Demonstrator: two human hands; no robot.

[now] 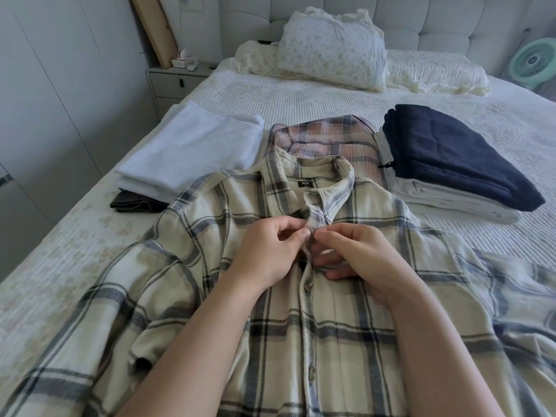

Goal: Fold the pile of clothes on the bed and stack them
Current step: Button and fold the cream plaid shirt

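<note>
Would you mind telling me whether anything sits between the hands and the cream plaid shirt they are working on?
Nothing visible does. The left hand and right hand both already pinch the cream plaid shirt at its button placket just below the collar, with the shirt spread flat on the bed.

Cream plaid shirt (301, 311) spread flat, front up, on bed (301, 94); pink plaid shirt (328, 142) folded beyond; folded stacks either side.
</note>
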